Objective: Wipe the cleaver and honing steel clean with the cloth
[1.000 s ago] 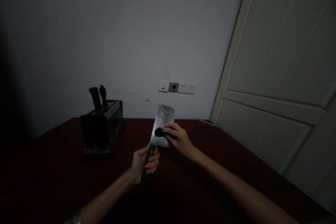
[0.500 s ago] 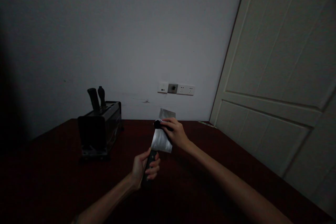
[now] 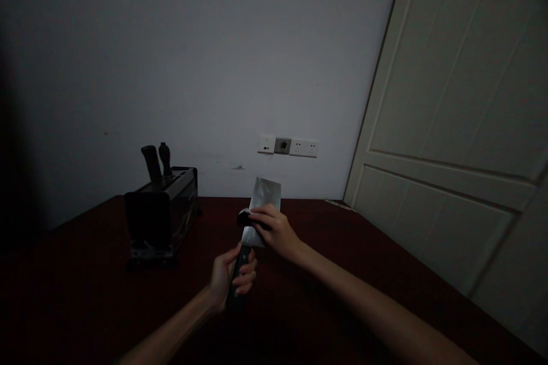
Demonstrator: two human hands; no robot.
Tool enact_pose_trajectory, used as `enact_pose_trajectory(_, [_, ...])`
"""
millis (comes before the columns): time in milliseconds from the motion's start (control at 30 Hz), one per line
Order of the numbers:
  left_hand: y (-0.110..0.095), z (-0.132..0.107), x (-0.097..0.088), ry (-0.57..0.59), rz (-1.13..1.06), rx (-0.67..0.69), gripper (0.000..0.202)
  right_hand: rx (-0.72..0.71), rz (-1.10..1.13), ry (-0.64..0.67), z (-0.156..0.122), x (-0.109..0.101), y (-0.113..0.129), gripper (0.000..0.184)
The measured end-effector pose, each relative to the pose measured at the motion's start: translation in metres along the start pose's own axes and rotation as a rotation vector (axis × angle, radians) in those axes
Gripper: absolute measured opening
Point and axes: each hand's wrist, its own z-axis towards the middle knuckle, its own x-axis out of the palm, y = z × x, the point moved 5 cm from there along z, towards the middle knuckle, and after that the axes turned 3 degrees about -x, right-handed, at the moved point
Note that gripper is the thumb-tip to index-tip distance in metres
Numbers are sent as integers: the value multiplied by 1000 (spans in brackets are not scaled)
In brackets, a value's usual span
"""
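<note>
Two bare hands on one knife here. Left hand wrapped tight round the dark handle of a broad rectangular steel cleaver, holding it up in the air over the dark red tabletop, clear of the surface, blade angled up and away toward the pale wall. Right hand closed over a small dark pad, pressing it flat against the lower part of the blade, just above the handle. Can't tell what the pad is made of, way too dim.

Off to the left, well apart from both hands, a black boxy knife block sitting on the tabletop, with two dark knife handles poking out the top at the back. On the wall behind, a row of white wall sockets. Over on the right, a cream panelled door.
</note>
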Motion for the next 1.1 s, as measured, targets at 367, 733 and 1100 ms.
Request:
enact_pose_trajectory(367, [14,0,6,8,69,-77,31,167,-169,-242,37,-47,-64,20])
enact_pose_trajectory(733, [6,-2,6,49,21,-82,29,180,-132,-234,-6,-55,-39,23])
enact_pose_trajectory(1100, [-5,-2,-5,15,14,-14,29,113,51,-57,-52,-15,23,33])
